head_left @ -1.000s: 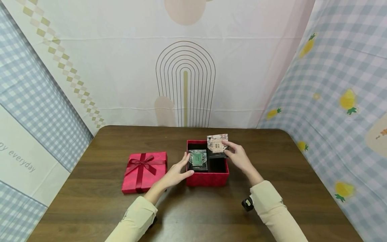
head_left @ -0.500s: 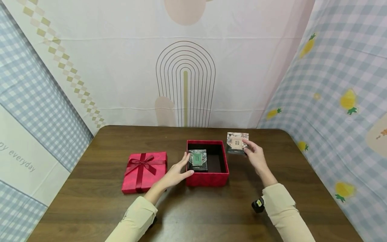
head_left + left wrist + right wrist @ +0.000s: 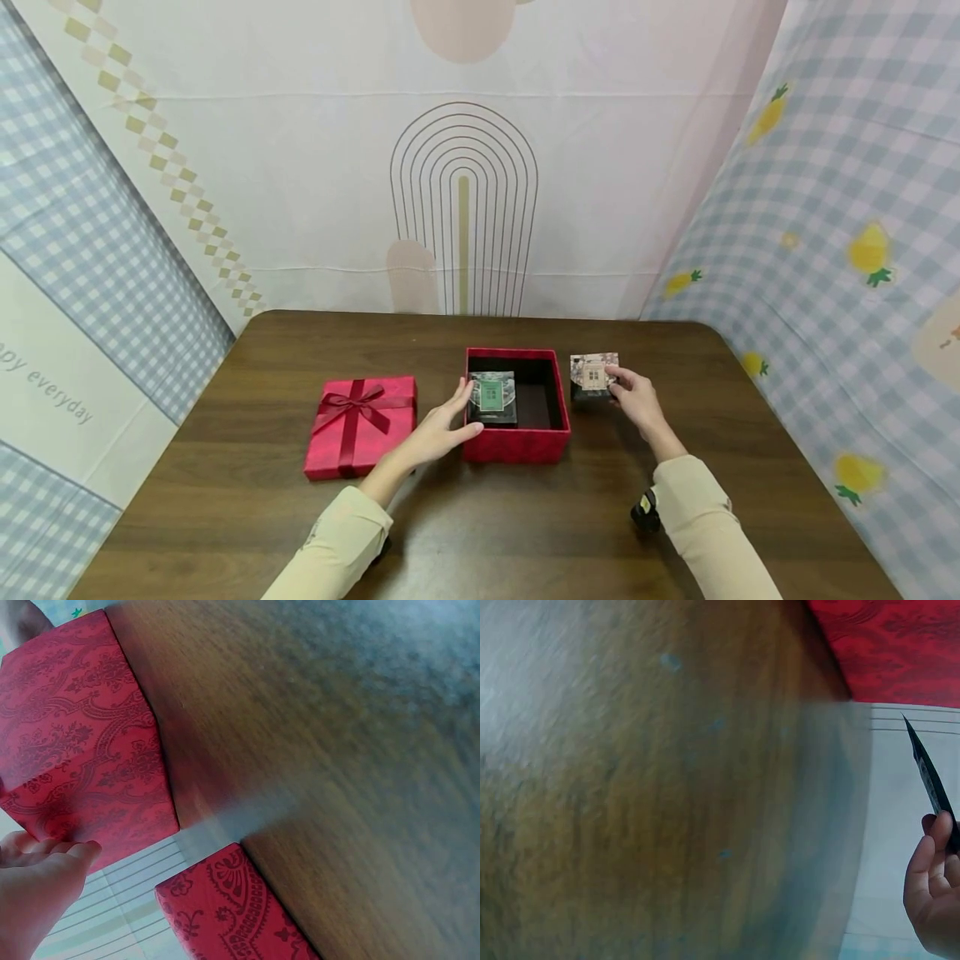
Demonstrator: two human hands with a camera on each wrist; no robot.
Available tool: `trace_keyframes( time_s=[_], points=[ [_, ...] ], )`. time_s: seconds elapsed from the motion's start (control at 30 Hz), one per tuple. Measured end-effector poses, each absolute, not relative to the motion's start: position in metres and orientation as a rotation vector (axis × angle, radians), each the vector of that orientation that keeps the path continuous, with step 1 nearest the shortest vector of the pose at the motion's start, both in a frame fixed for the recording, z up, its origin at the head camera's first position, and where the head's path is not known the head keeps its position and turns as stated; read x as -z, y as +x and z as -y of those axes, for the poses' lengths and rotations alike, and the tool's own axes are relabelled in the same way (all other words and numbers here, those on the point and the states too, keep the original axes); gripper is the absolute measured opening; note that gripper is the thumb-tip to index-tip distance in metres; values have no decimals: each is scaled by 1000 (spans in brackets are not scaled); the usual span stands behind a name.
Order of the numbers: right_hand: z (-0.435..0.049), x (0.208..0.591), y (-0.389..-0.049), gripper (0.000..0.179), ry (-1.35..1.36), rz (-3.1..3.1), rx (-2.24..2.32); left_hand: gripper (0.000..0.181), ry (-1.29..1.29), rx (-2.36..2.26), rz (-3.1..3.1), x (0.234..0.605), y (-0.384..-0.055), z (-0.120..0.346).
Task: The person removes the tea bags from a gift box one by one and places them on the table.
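Observation:
At the red box (image 3: 516, 446), my left hand (image 3: 431, 433) steadies the left side, with straight fingers along the wall and the thumb near the front corner. Inside the box, a dark square packet with a green label (image 3: 492, 396) lies at the left; the right part shows only black lining. My right hand (image 3: 636, 400) pinches the right edge of a second packet (image 3: 592, 375), with a pink floral print and beige label, beyond the box's right side. From the right wrist, that thin packet (image 3: 930, 776) appears edge-on between thumb and fingers.
A red lid (image 3: 375, 442) with a dark red ribbon bow rests left of the box on the brown wooden table (image 3: 495, 525). Behind the table hangs a pale patterned cloth (image 3: 330, 183); checked cloth (image 3: 795, 300) borders the right side.
My right hand has lifted the pink-printed packet out of the box, carried it rightward, then lowered it toward the table. My left hand has stayed at the box.

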State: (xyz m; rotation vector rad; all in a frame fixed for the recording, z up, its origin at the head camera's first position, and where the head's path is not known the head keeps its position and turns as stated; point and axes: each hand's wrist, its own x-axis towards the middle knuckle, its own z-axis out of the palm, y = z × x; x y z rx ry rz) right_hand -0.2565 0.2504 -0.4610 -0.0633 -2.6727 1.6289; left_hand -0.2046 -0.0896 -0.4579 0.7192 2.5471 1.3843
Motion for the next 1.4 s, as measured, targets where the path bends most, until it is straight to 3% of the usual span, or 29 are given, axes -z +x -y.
trace_keyframes(
  time_s=[0.63,1.4],
  points=[
    [-260,492,-269,28,51,2913,-1131,71,731,-1378,-2552,459,-204,89],
    [-256,503,-270,29,45,2867,-1038,71,728,-1369,-2553,459,-205,90]
  ],
)
